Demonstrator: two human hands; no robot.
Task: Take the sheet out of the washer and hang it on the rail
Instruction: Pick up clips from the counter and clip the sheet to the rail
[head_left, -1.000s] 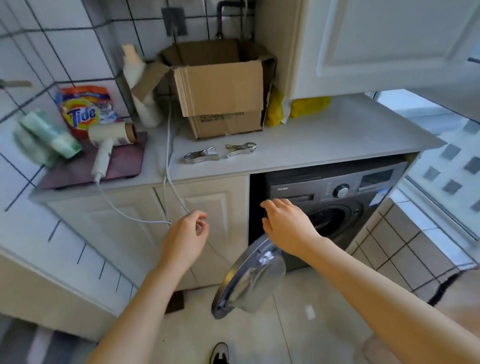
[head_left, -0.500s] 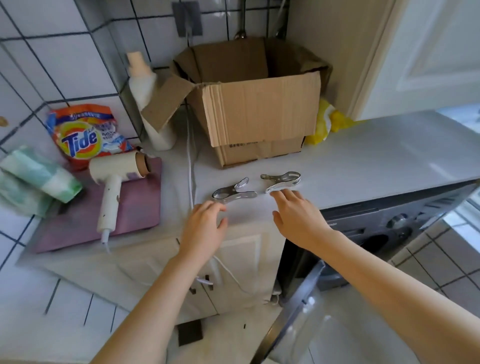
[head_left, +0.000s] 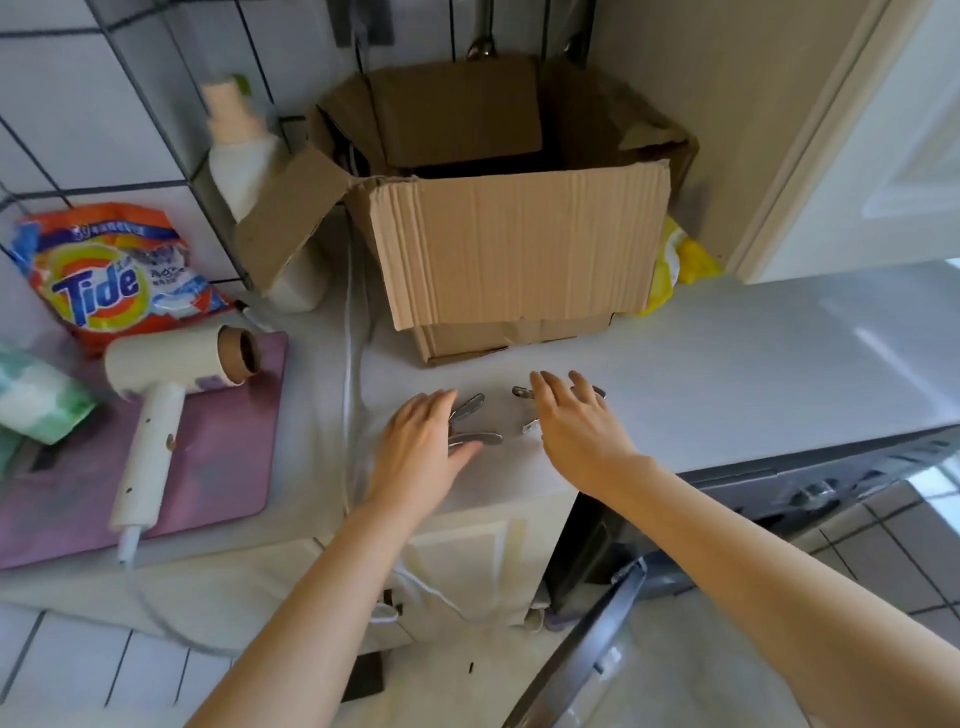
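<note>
Head view: in front of the cardboard box (head_left: 519, 249), left hand (head_left: 421, 457) and right hand (head_left: 576, 436) lie spread-fingered over 2 metal clips (head_left: 475, 439), gripping nothing.

orange Tide bag (head_left: 111, 275) w/ yellow-blue logo, brown cardboard box (head_left: 511, 249), cream hair dryer (head_left: 166, 395) on purple mat (head_left: 208, 457), silver clips (head_left: 475, 421), yellow bag (head_left: 680, 260), white tiles (head_left: 78, 114) w/ dark grout

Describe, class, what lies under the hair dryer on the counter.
A purple mat lies flat under the hair dryer, extending past it on both sides. The dryer hides the strip of mat directly beneath it.
</note>
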